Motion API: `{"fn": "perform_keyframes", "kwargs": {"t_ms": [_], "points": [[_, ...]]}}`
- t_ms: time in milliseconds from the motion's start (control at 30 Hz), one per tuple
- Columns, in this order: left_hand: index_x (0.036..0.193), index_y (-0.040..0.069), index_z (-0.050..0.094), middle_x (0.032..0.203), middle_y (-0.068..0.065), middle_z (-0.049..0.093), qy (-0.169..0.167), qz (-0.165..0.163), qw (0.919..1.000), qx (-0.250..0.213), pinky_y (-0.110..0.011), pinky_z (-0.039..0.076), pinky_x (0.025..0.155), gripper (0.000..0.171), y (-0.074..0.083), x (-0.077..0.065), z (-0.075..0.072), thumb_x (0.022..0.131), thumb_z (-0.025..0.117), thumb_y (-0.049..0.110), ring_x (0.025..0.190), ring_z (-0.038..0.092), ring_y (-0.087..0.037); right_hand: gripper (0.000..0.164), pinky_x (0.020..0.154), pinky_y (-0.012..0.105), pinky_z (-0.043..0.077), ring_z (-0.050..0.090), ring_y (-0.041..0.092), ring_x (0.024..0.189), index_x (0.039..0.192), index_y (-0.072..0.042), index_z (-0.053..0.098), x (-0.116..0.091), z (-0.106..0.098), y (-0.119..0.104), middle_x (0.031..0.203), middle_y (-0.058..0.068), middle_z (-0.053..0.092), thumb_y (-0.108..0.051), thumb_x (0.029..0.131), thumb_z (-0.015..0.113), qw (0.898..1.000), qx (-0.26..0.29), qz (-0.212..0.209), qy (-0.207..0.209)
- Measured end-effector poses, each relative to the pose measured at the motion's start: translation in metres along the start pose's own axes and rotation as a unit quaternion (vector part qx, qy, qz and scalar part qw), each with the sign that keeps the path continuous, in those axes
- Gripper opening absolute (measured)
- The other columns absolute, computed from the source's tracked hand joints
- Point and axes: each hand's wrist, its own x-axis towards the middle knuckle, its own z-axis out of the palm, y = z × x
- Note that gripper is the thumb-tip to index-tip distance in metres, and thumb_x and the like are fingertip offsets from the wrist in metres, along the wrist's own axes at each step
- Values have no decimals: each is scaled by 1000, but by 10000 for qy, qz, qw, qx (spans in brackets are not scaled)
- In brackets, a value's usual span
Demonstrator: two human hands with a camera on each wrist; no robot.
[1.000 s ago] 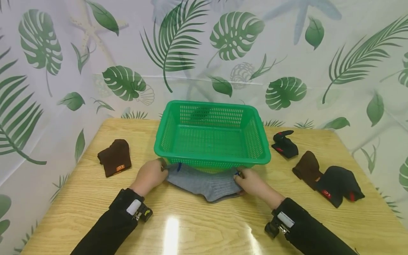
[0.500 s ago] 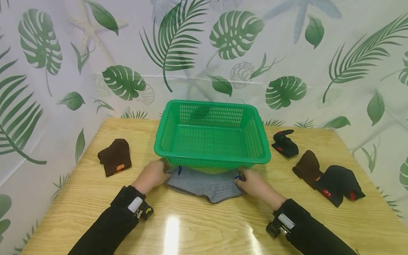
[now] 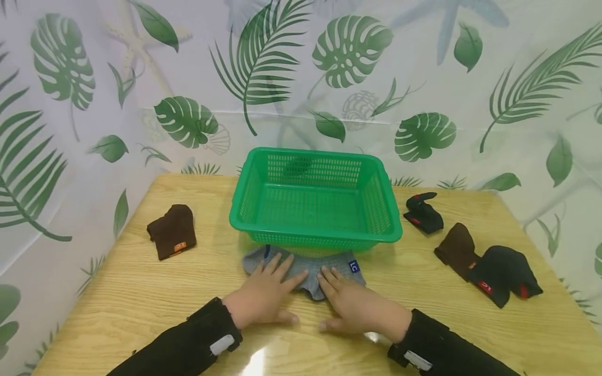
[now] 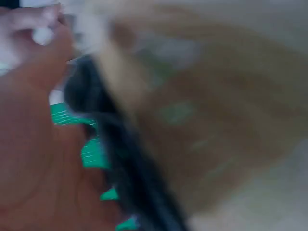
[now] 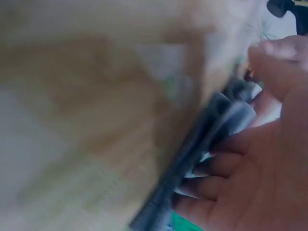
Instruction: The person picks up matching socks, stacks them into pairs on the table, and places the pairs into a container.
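Surface (image 3: 131,303): bears all items. Green basket (image 3: 315,237): every visible sock lies outside it. Grey sock (image 3: 312,284), single or stacked: laid flat, unfolded, just before the basket; smoothing judged well advanced. Left hand (image 3: 263,297) and right hand (image 3: 350,305): fingers straight, resting on it, gripping nothing. Near black sock (image 3: 505,271), left brown sock (image 3: 174,232), right brown sock (image 3: 457,245), far black sock (image 3: 425,215): untouched, outstanding.
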Motion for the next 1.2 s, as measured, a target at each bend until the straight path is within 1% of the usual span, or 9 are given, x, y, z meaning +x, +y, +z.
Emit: {"fn": "perform_keyframes", "kwargs": {"t_ms": [100,267,500,767,933,1000,1067,1133,1200], "points": [[156,25,24,161,-16,13,-600,120,9979,-227,-60,22,112,93,-4,0,7,82,57,71,145,12,-43,101,112,53,27,14,43,144,152,2,23,-1,9,3,157,26,14,-64,85,60,9995,150,40,-290],[156,31,19,162,-15,5,-905,380,9947,-317,-64,15,112,93,-18,0,8,81,55,73,146,4,-43,102,113,57,23,8,42,145,156,-10,19,-4,11,12,159,23,7,-69,83,58,9989,280,-71,-380],[155,41,18,162,-17,-2,-1046,562,9926,-239,-65,13,112,91,-37,4,6,79,57,74,147,-3,-40,95,112,59,22,5,40,146,156,-30,18,-8,12,22,161,21,2,-72,81,56,9983,242,-307,-431],[153,43,22,160,-23,-2,-896,811,9922,-291,-73,13,106,85,-35,-3,13,81,57,72,145,-3,-46,91,111,62,23,9,43,145,155,-30,24,-14,20,22,160,23,7,-71,81,57,9980,54,-605,-158],[153,43,23,159,-25,-2,-1052,745,9902,-544,-74,12,105,87,-27,-10,12,79,56,75,144,-3,-48,90,109,62,26,10,44,145,155,-30,26,-19,22,17,160,22,9,-72,81,56,9978,-21,-620,-237],[153,41,25,159,-25,0,-1107,629,9890,-755,-72,12,107,88,-24,-10,8,78,57,75,144,-2,-46,90,109,61,27,11,43,145,155,-29,26,-19,18,15,160,21,9,-72,82,56,9979,62,-549,-345],[154,34,27,159,-26,5,-1071,526,9890,-875,-67,15,110,88,-21,-8,3,80,55,74,145,3,-45,90,110,59,27,12,42,145,155,-28,25,-17,11,14,160,20,10,-70,83,57,9981,184,-455,-374],[153,23,33,157,-27,16,-864,516,9914,-832,-61,19,112,85,-19,-3,-4,85,54,70,145,12,-44,91,112,57,25,12,40,146,156,-24,23,-13,5,17,160,18,12,-67,84,59,9986,241,-390,-262],[149,11,40,153,-27,28,-508,547,9952,-625,-55,24,113,78,-19,3,-11,91,53,62,143,22,-42,91,112,56,26,15,41,145,156,-17,23,-10,-1,22,160,19,15,-63,86,60,9992,253,-317,19]]}}
